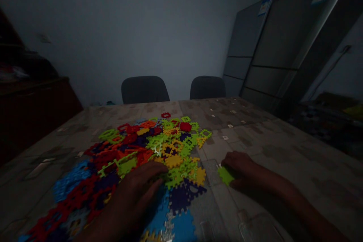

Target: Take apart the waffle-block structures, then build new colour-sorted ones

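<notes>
A green square interlocking puzzle tile (225,175) with toothed edges is pinched between the thumb and fingers of my right hand (239,166), over the bare table to the right of the pile. My left hand (136,191) reaches across the front of the heap, its thumb and fingers apart, the tips close to light green tiles (174,177). I cannot tell whether they touch. Just right of the left hand lie a dark purple square tile (179,198), a dark purple triangular tile (194,189) and a blue tile (183,226).
Many mixed tiles spread over the table (255,136): red tiles (85,193), blue tiles (72,179), a yellow tile (173,161). Behind the far edge stand two dark chairs (145,89). A tall grey cabinet (249,45) rises at the right, dark red furniture (39,102) at the left.
</notes>
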`<state>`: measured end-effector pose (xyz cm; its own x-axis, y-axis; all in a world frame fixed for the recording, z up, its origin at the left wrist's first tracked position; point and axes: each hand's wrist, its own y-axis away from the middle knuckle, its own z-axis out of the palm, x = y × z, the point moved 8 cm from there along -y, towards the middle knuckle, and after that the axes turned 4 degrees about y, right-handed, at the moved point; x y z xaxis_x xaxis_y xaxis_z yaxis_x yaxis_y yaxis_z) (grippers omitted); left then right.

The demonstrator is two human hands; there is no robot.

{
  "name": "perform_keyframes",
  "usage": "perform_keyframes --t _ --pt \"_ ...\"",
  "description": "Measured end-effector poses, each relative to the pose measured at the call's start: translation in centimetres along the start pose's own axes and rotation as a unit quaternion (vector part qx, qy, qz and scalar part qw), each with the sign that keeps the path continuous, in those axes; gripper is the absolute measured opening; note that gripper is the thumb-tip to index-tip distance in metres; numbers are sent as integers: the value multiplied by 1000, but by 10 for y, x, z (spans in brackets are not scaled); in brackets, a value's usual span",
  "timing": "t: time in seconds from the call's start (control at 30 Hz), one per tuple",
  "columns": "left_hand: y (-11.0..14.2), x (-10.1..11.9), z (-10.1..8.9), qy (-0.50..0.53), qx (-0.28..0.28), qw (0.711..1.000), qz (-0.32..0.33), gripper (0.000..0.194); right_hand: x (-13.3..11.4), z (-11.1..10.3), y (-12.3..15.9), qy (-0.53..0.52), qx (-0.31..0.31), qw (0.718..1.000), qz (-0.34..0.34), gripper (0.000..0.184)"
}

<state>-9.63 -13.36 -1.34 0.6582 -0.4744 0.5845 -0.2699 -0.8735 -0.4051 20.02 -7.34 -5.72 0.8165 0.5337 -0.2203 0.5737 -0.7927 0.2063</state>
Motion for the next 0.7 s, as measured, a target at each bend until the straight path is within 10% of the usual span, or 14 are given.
perform_keyframes --t 0.4,0.7 --pt "3 -6 3 -1 -18 1000 -10 26 85 -7 22 -61 52 992 93 71" --pt "-1 -5 2 8 -25 999 -24 27 79 -1 55 -112 41 992 32 40"
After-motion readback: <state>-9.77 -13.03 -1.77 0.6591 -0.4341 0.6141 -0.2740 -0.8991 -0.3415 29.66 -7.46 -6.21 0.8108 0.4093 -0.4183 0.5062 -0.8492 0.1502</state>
